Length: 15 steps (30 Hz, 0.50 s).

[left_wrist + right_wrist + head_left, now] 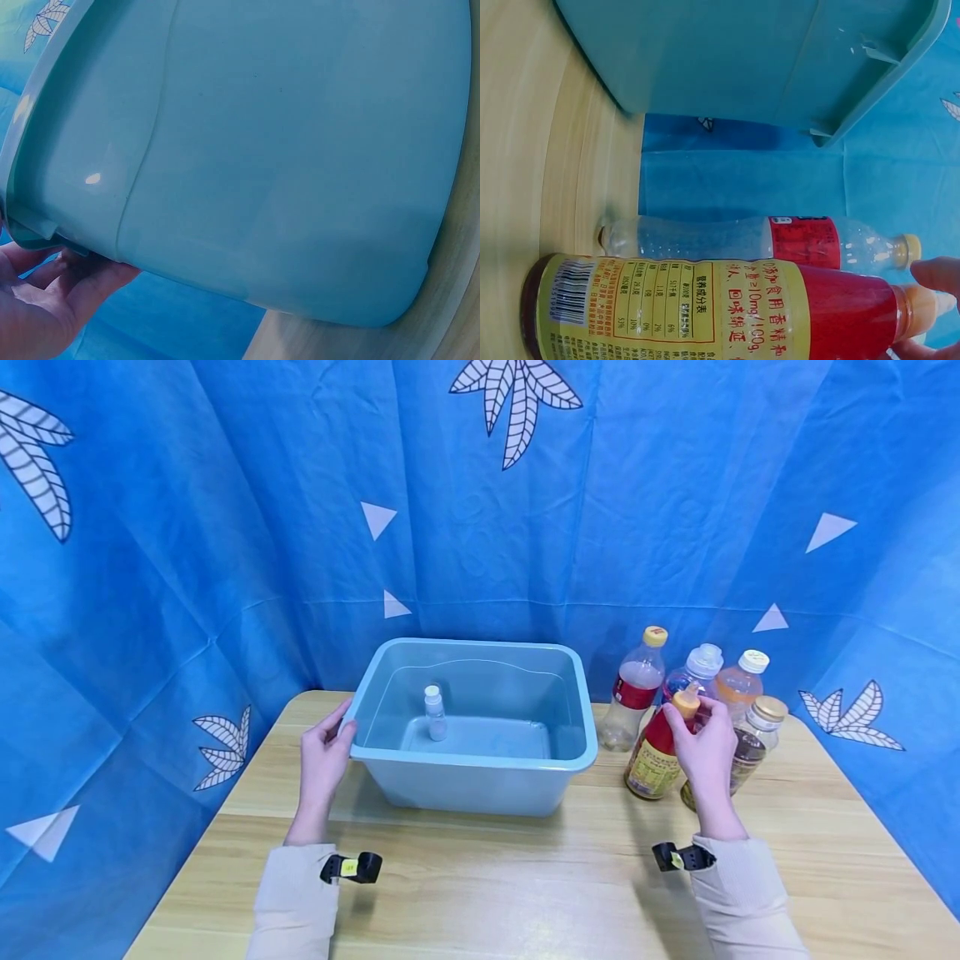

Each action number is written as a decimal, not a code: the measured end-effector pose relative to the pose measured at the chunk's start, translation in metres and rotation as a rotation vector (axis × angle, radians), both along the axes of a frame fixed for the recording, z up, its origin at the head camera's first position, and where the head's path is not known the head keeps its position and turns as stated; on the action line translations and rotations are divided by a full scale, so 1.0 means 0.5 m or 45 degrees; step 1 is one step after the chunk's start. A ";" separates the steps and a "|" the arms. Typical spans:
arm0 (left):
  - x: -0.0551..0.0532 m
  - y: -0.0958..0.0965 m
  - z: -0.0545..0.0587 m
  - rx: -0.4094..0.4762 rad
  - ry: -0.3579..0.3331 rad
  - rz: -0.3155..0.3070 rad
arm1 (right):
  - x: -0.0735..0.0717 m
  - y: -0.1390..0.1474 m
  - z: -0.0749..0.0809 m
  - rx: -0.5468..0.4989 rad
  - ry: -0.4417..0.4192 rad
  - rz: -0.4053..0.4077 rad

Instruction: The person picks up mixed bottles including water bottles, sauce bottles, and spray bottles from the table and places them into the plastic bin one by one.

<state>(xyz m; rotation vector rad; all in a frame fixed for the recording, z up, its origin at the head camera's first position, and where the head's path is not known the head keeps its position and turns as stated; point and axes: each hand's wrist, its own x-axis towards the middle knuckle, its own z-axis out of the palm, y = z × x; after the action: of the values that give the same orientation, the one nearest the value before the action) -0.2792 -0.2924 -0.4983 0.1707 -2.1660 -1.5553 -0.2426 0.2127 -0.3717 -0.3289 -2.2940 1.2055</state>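
Observation:
My right hand [707, 745] pinches a sauce bottle [654, 764] near its orange-yellow pointed cap. In the right wrist view its yellow printed label [765, 307] faces the camera and its upper part is red. At the left end of a light-blue plastic tub [465, 787], my left hand [324, 764] grips the rim, with fingers tucked under the edge in the left wrist view. Inside the tub a small clear bottle [436, 718] with a white cap stands upright.
Right of the tub stands a clear bottle [633, 693] with a red label and yellow cap. Behind my right hand are a white-capped bottle [703, 662], an orange-labelled bottle [740, 683] and a gold-capped jar-like bottle [757, 735]. A blue curtain [480, 527] hangs behind the wooden table [480, 877].

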 end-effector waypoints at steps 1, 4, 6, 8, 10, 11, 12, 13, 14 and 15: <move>-0.012 -0.009 -0.019 -0.028 0.004 0.021 | -0.001 0.000 -0.001 0.001 0.004 -0.005; -0.032 -0.022 -0.049 -0.039 0.032 0.049 | -0.002 0.001 -0.004 0.013 0.021 -0.019; -0.035 -0.023 -0.053 -0.026 0.033 0.052 | -0.002 0.001 -0.005 0.024 0.027 -0.028; -0.034 -0.022 -0.051 -0.028 0.029 0.053 | -0.002 0.002 -0.005 0.030 0.032 -0.032; -0.032 -0.021 -0.049 -0.038 0.028 0.053 | -0.002 0.001 -0.005 0.031 0.036 -0.035; -0.031 -0.020 -0.048 -0.040 0.028 0.051 | -0.002 0.001 -0.005 0.030 0.039 -0.035; -0.029 -0.019 -0.047 -0.041 0.028 0.049 | -0.002 0.001 -0.004 0.028 0.042 -0.035; -0.028 -0.018 -0.046 -0.044 0.032 0.052 | -0.002 0.001 -0.005 0.028 0.043 -0.036; -0.028 -0.018 -0.046 -0.043 0.036 0.052 | -0.002 0.000 -0.005 0.028 0.045 -0.038; -0.028 -0.018 -0.046 -0.040 0.041 0.051 | -0.002 0.000 -0.006 0.028 0.049 -0.040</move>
<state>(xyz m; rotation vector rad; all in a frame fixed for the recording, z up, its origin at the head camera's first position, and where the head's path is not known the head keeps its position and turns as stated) -0.2933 -0.3013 -0.5213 0.1768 -2.1477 -1.4909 -0.2434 0.2128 -0.3744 -0.3299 -2.2595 1.1611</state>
